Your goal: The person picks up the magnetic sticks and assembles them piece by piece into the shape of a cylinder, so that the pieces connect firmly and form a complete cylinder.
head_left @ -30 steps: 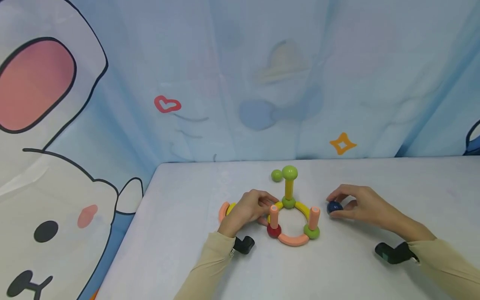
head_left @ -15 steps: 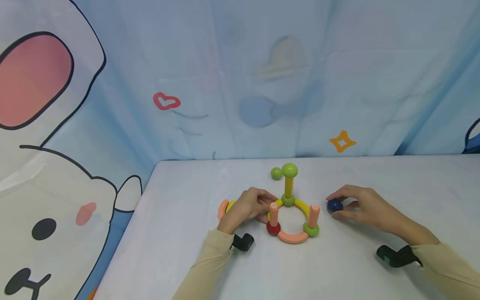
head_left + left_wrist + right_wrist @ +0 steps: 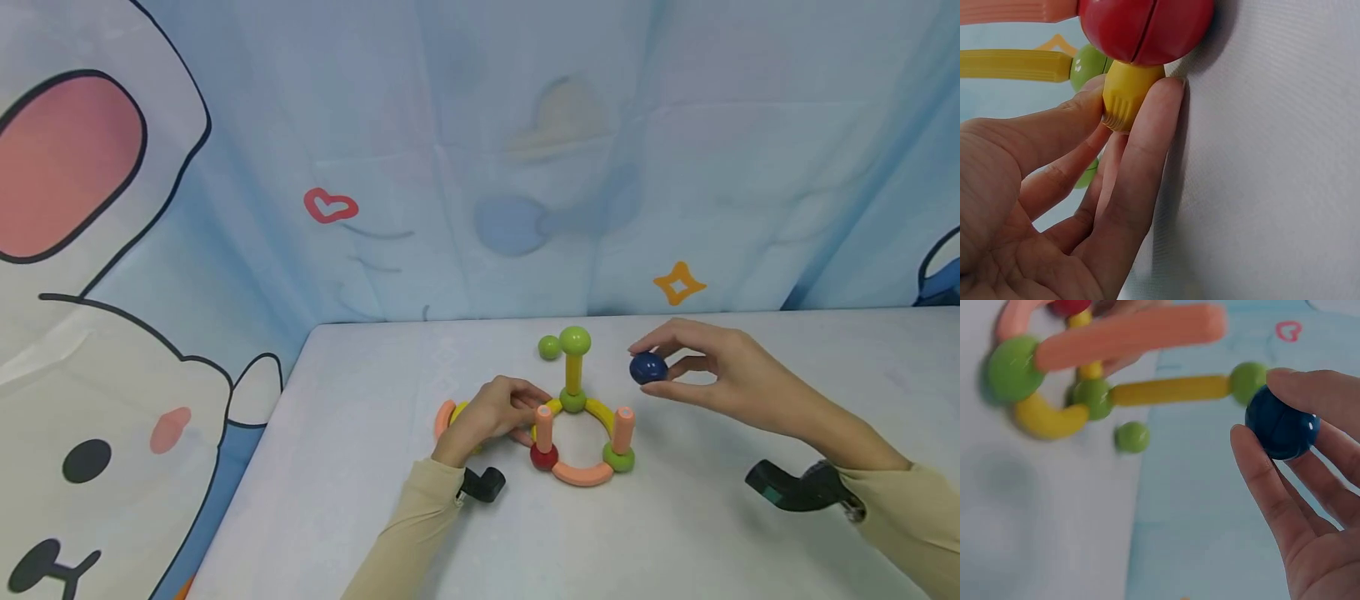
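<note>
My right hand [image 3: 731, 379] pinches a dark blue ball [image 3: 647, 368] between thumb and fingers, raised off the table right of a ring of curved sticks and balls. On the ring's left side, my left hand [image 3: 487, 419] pinches a yellow curved stick [image 3: 1127, 94] just beside the red ball [image 3: 543, 457]. Salmon rods stand on the red ball and on the right green ball [image 3: 618, 457]. A yellow rod [image 3: 573, 375] rises from the rear green ball, topped by another green ball [image 3: 575, 340]. At the front lies a salmon curved stick [image 3: 582, 474].
A loose green ball [image 3: 549, 347] lies behind the ring. Partly hidden behind my left hand are a salmon curved piece [image 3: 444, 418] and a yellow one [image 3: 458, 410]. The white table [image 3: 375, 367] meets a blue printed curtain [image 3: 450, 275] at the back.
My right hand has lifted the blue ball from the table, moving it up and slightly left toward the ring. My left hand keeps its hold on the ring.
</note>
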Motion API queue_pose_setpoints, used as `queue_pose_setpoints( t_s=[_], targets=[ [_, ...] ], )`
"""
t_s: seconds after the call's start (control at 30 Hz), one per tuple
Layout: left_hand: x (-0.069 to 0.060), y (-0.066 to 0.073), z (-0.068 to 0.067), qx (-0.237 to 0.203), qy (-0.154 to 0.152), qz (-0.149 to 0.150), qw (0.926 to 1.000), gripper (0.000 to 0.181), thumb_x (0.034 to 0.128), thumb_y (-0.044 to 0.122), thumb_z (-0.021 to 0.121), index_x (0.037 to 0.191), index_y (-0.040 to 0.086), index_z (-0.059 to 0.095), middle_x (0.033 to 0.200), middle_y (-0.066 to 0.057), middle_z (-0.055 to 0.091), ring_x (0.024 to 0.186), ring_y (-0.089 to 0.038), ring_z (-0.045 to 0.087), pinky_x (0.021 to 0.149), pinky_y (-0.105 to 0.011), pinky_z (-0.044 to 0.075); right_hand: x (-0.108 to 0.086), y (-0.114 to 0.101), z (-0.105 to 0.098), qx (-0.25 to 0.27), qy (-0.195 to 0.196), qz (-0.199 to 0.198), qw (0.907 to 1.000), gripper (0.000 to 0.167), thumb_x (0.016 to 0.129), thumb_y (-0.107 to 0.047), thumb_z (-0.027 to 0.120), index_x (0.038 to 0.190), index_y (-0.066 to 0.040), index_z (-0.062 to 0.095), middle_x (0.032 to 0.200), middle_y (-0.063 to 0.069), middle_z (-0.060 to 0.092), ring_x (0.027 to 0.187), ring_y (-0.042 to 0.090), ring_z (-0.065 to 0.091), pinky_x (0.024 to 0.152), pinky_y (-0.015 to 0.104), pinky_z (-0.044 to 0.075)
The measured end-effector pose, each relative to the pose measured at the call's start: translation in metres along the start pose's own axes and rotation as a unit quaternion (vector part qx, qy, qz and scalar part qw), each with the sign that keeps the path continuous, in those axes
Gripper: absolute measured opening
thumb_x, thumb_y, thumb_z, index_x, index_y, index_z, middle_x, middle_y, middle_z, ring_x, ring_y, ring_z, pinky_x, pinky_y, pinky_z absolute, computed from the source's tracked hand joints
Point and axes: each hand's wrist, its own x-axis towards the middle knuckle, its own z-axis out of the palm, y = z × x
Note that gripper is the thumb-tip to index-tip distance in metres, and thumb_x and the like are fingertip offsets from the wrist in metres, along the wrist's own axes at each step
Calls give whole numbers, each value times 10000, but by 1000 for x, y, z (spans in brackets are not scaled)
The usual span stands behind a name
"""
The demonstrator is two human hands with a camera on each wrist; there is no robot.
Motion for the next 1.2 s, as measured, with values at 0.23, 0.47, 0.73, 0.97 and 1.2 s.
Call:
queue_pose_setpoints(
  t_s=[0.23, 0.47, 0.73, 0.97, 1.2],
  targets=[
    [-1, -1, 0, -176, -61, -10, 9998, 260, 953, -3, 738, 1210, 32, 752, 957, -44, 666, 743, -151, 655, 621, -293, 614, 12, -24, -3, 225, -581, -617, 9961, 510, 769, -13, 915, 1188, -213, 704, 1131, -92, 691, 932, 54, 691, 791, 221, 603],
    [-2, 0, 0, -210, -56, -42, 9998, 255, 950, 2, 744, 1201, 41, 758, 959, -46, 669, 745, -156, 657, 622, -301, 616, 9, -28, -2, 119, -931, -884, 9917, 516, 799, -70, 912, 1218, -287, 704, 1129, -126, 689, 898, 36, 688, 768, 224, 596],
    [-2, 0, 0, -120, -23, -5, 9999, 254, 945, 4, 752, 1196, 42, 760, 962, -41, 670, 777, -144, 649, 630, -295, 615, 9, -30, -1, -65, -1230, -650, 9902, 445, 815, -125, 914, 1177, -296, 717, 1117, -124, 676, 889, 16, 680, 776, 255, 608],
    [-4, 0, 1, -308, -38, -36, 9995, 264, 943, 12, 759, 1206, 40, 756, 978, -50, 670, 771, -159, 660, 631, -306, 618, 10, -28, 2, -169, -1228, -686, 9899, 461, 803, -107, 919, 1169, -300, 716, 1119, -132, 672, 894, 12, 669, 780, 261, 608],
    [-4, 0, 1, -209, -11, -30, 9998, 259, 944, 12, 758, 1201, 41, 759, 960, -43, 668, 754, -145, 649, 630, -295, 614, 8, -27, 6, -255, -1065, -665, 9918, 528, 773, -78, 934, 1188, -312, 709, 1132, -144, 668, 934, 16, 651, 793, 258, 604]
  ],
)
